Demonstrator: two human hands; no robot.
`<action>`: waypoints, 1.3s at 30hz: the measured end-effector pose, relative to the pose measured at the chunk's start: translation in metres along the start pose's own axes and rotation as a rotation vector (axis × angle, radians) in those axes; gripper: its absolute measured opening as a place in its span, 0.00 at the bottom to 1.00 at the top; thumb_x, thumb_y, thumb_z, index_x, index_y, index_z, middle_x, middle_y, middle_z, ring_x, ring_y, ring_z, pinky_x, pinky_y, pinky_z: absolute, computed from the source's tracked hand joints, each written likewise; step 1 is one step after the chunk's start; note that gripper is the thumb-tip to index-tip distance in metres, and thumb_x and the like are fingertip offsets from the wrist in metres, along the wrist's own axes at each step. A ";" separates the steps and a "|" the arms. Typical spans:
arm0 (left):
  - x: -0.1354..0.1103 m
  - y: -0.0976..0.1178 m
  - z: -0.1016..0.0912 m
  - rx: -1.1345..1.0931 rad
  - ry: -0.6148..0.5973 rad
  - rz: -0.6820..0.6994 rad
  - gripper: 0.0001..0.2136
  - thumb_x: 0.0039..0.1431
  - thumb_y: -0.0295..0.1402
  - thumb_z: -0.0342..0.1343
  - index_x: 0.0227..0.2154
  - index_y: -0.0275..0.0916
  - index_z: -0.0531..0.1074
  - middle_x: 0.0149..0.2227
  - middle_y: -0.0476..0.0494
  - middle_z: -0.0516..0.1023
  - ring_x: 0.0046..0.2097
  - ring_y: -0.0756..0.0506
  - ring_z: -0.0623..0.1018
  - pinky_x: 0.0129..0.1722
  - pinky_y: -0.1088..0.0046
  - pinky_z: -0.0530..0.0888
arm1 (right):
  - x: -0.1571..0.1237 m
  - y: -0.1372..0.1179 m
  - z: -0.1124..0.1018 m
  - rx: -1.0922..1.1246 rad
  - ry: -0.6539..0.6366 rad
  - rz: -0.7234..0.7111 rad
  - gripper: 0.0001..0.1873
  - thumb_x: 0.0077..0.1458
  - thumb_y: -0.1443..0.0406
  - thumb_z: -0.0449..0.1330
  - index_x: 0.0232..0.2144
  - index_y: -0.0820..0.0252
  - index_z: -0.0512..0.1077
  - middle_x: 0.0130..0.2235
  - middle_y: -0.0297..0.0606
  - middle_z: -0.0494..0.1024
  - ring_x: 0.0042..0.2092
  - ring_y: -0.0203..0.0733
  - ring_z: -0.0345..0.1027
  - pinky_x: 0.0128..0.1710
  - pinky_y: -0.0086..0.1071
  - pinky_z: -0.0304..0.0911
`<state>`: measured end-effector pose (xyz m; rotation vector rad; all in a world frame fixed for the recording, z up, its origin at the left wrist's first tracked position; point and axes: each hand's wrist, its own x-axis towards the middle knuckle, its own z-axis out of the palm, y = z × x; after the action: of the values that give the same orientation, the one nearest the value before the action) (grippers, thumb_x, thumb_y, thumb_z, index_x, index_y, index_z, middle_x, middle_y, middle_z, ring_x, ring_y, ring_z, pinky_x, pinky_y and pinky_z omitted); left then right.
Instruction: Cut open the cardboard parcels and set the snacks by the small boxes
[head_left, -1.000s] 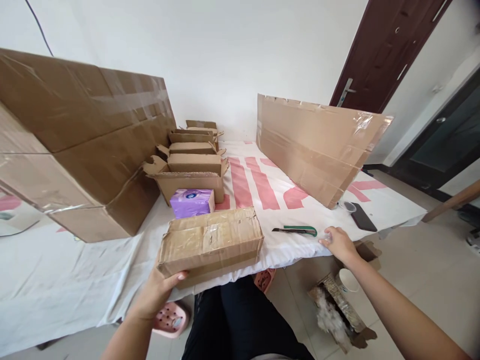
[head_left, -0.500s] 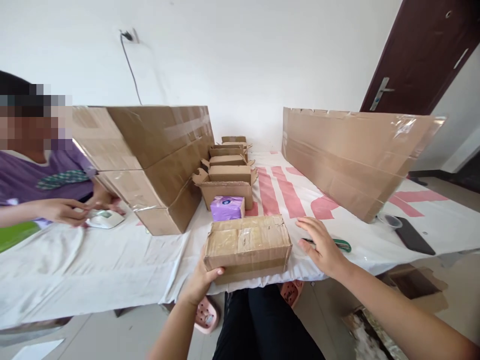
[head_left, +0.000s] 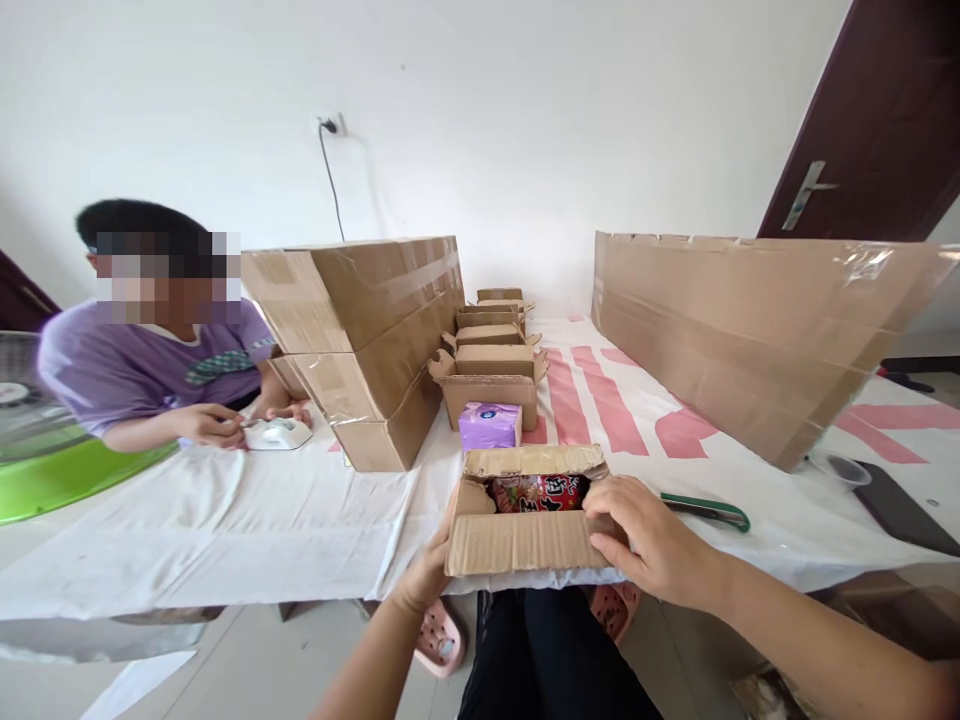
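At the near edge of the cloth-covered table (head_left: 300, 540), a small cardboard box (head_left: 525, 545) stands with its long flaps parted, showing a red packet (head_left: 536, 493) with printed characters inside. The right hand (head_left: 649, 532) grips the box's right end, fingers curled over it. The left hand (head_left: 429, 572) is against the left end; its fingers are mostly hidden, so whether it grips cannot be told. A purple tissue pack (head_left: 489, 428) sits just behind the box; a green-handled utility knife (head_left: 712, 511) lies near the right hand.
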<state>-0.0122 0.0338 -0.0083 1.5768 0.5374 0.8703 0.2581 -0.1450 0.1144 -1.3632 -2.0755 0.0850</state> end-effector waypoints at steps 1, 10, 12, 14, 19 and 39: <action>0.001 0.009 -0.004 -0.039 -0.014 -0.001 0.34 0.53 0.55 0.53 0.60 0.45 0.62 0.61 0.38 0.66 0.66 0.33 0.57 0.63 0.47 0.57 | 0.005 -0.001 -0.002 -0.029 -0.048 -0.008 0.08 0.61 0.67 0.53 0.43 0.60 0.67 0.43 0.43 0.74 0.46 0.45 0.65 0.50 0.43 0.59; 0.014 0.133 0.016 0.463 -0.006 0.250 0.12 0.65 0.40 0.48 0.42 0.41 0.72 0.39 0.44 0.78 0.44 0.44 0.76 0.47 0.66 0.71 | 0.044 -0.011 -0.015 -0.376 -0.478 -0.022 0.23 0.57 0.48 0.56 0.35 0.62 0.76 0.34 0.45 0.79 0.46 0.57 0.66 0.54 0.57 0.51; 0.020 0.147 0.038 0.722 -0.327 0.245 0.14 0.67 0.36 0.42 0.45 0.42 0.72 0.42 0.43 0.79 0.44 0.44 0.77 0.45 0.68 0.72 | 0.044 -0.010 -0.011 -0.429 -0.405 -0.064 0.24 0.56 0.47 0.56 0.32 0.61 0.78 0.32 0.46 0.80 0.48 0.60 0.65 0.56 0.62 0.47; 0.027 0.152 0.053 0.974 -0.517 0.275 0.15 0.67 0.36 0.41 0.48 0.42 0.72 0.45 0.43 0.79 0.46 0.43 0.76 0.49 0.64 0.70 | 0.042 -0.007 -0.009 -0.503 -0.322 -0.086 0.23 0.58 0.48 0.56 0.29 0.59 0.78 0.31 0.45 0.79 0.48 0.60 0.65 0.56 0.63 0.46; 0.041 0.150 0.048 1.377 -0.511 0.300 0.20 0.64 0.49 0.46 0.42 0.41 0.76 0.55 0.36 0.73 0.61 0.33 0.65 0.62 0.44 0.52 | 0.036 -0.001 -0.018 -0.582 -0.156 -0.106 0.13 0.60 0.56 0.56 0.35 0.59 0.75 0.41 0.46 0.79 0.49 0.54 0.66 0.53 0.55 0.56; 0.033 0.166 0.044 1.840 -0.528 0.281 0.10 0.59 0.26 0.51 0.31 0.37 0.79 0.38 0.34 0.76 0.43 0.37 0.72 0.39 0.61 0.65 | 0.023 0.023 -0.029 -0.712 -0.193 -0.101 0.17 0.55 0.76 0.53 0.37 0.59 0.80 0.48 0.49 0.75 0.52 0.56 0.64 0.46 0.48 0.60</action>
<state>0.0209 -0.0016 0.1598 3.4346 0.7533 -0.1797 0.2865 -0.1232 0.1392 -1.6897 -2.4525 -0.6459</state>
